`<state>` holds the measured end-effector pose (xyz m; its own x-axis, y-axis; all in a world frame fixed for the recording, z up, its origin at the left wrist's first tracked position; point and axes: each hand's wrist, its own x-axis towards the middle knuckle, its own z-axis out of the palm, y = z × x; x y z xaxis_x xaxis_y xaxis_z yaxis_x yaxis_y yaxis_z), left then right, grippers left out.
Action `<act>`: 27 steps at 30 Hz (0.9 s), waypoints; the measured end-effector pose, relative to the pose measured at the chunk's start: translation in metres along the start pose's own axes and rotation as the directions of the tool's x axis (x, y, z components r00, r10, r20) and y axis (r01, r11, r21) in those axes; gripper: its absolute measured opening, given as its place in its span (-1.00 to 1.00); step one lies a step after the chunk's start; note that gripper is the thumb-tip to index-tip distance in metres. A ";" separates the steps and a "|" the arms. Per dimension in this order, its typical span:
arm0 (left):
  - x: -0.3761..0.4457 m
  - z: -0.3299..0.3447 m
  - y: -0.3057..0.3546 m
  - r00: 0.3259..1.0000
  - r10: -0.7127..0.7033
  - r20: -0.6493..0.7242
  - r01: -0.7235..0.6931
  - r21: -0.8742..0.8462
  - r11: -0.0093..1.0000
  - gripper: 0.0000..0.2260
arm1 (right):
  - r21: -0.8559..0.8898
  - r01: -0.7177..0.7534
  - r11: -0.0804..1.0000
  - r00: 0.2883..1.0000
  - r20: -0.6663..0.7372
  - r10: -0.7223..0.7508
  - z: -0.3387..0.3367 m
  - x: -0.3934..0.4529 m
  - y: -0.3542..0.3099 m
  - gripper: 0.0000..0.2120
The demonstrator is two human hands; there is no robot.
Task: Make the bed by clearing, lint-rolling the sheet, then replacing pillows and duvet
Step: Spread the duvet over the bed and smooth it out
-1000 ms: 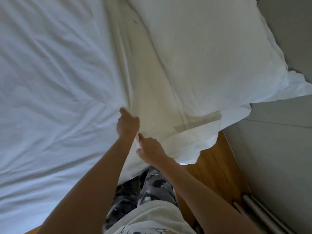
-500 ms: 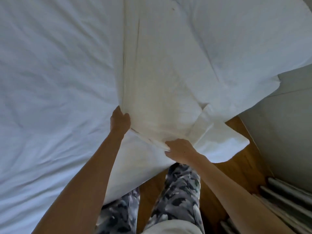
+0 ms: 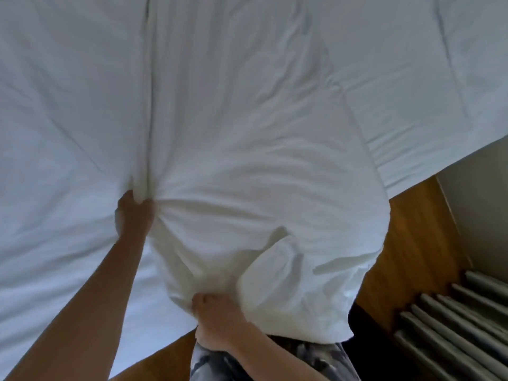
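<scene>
Here we have the pillow (image 3: 247,193) half off the bed's (image 3: 55,133) near edge, left hand (image 3: 134,213) pinching its gathered seam, right hand (image 3: 217,323) clutching its bunched near corner; such small grips could slip and drop it onto the wooden floor (image 3: 412,243).
</scene>
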<state>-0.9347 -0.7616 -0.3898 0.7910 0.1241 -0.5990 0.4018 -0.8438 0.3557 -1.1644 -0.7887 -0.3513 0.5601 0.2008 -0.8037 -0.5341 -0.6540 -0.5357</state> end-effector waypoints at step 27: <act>-0.121 0.039 -0.184 0.927 0.195 -0.322 -0.175 0.090 0.980 -0.61 | -0.391 0.069 0.918 0.540 -0.759 -0.364 -0.037 0.023 0.104 -0.66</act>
<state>-1.1220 -0.6414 -0.4109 0.9596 0.1184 -0.2551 0.2139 -0.8961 0.3889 -1.1832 -0.8795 -0.4160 0.9775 -0.2067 -0.0426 -0.2037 -0.8715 -0.4461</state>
